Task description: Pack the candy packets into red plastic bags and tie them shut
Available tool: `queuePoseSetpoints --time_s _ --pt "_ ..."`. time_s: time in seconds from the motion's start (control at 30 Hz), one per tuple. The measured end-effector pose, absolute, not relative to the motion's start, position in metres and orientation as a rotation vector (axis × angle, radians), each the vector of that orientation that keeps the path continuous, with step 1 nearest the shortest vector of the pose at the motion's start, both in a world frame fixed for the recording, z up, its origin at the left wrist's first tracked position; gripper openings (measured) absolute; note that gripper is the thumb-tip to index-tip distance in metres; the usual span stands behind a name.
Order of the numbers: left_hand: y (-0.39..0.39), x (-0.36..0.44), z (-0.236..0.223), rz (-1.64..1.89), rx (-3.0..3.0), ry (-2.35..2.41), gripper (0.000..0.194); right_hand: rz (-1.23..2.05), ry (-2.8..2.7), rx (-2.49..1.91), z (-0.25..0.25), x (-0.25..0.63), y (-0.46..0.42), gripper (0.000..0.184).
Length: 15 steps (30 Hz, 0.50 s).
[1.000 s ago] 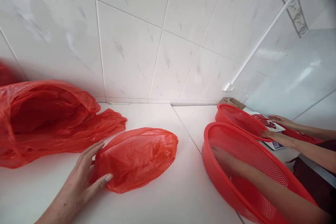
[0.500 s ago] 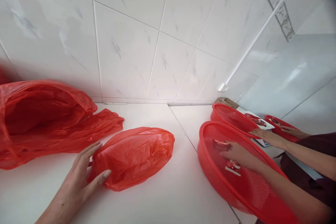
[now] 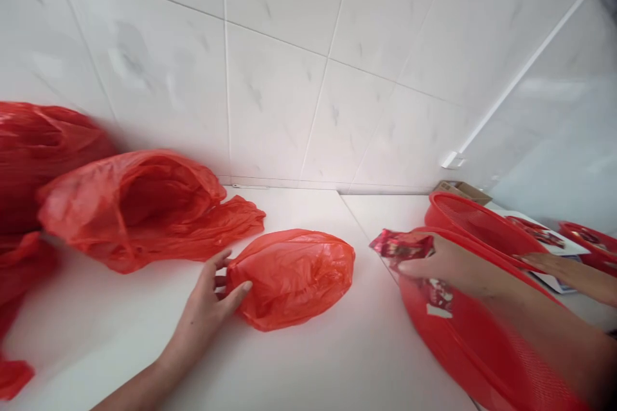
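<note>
My left hand (image 3: 207,302) is closed on the near-left rim of a red plastic bag (image 3: 294,279), thumb on the inside and fingers outside. The bag lies with its mouth spread on the white table. My right hand (image 3: 424,263) grips a shiny red packet (image 3: 402,247) over the left rim of a large red plastic basket (image 3: 419,321). Just below that hand shows a second red-and-white packet (image 3: 439,298); whether it is held too, I cannot tell.
More red plastic bags (image 3: 164,205) lie at the left. Another red basket (image 3: 472,218) stands behind mine, with a cardboard box (image 3: 465,191) by the tiled wall. A co-worker's hand (image 3: 544,263) is at the right, near a white tray (image 3: 576,241) with red packets.
My right hand has lifted from inside the basket to its left rim with the packet. The view has swung left; my left hand keeps its hold on the bag.
</note>
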<state>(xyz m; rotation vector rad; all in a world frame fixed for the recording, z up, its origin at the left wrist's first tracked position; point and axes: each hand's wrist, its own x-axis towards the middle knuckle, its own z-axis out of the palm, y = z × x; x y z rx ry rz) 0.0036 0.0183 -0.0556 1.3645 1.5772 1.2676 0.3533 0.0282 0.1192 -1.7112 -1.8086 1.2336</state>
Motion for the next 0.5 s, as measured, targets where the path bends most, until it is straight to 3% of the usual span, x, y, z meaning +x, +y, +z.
queuePoseSetpoints --time_s 0.1,0.3,0.5 --pt "0.016 0.006 -0.056 1.279 1.312 1.507 0.062 1.273 -2.184 -1.589 0.103 0.301 0.042 0.009" --pt "0.014 0.002 -0.057 1.289 1.325 1.423 0.054 0.669 -2.872 -1.248 0.051 0.218 0.085 0.007" --pt "0.014 0.0 -0.06 1.251 1.277 1.396 0.056 0.7 -2.88 -1.119 0.076 0.212 0.087 0.055"
